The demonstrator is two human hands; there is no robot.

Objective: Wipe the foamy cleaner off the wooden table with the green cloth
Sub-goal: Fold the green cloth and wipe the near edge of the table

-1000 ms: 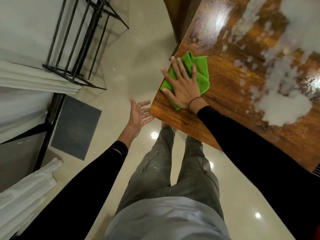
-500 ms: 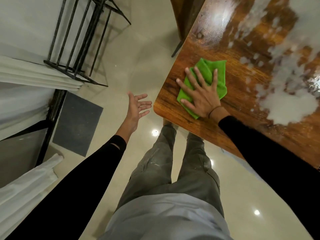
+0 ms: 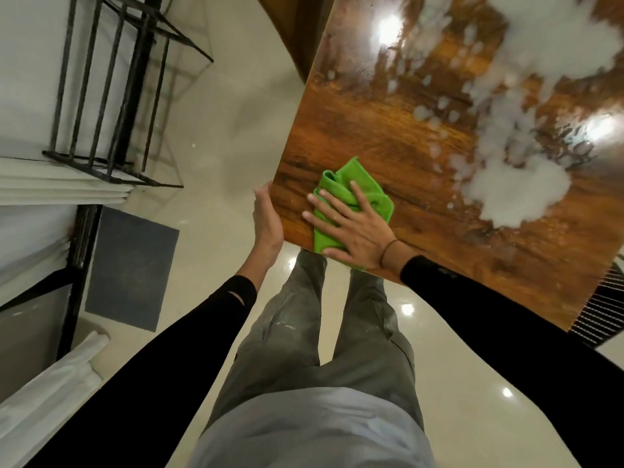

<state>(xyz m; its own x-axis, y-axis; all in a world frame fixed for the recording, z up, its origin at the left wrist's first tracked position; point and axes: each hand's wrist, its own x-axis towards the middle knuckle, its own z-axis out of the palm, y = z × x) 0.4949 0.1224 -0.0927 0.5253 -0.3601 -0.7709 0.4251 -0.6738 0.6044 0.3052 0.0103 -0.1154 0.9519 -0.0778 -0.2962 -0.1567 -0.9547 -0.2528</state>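
The wooden table (image 3: 388,136) fills the upper right, its near corner in front of me. White foamy cleaner (image 3: 516,194) lies in patches across its middle and far side. The green cloth (image 3: 351,184) is bunched near the table's near edge, hanging slightly over it. My right hand (image 3: 354,231) presses flat on the cloth with fingers spread. My left hand (image 3: 266,221) rests against the table's left edge at the corner, fingers straight, holding nothing.
A black metal rack (image 3: 111,96) stands on the pale tiled floor at the upper left. A dark grey mat (image 3: 131,268) lies below it. White folded fabric (image 3: 50,400) is at the lower left. A slatted grille (image 3: 604,305) shows at the right edge.
My right hand has pulled the cloth toward the table's near edge by the corner. My left hand has moved from free air to the table's left edge.
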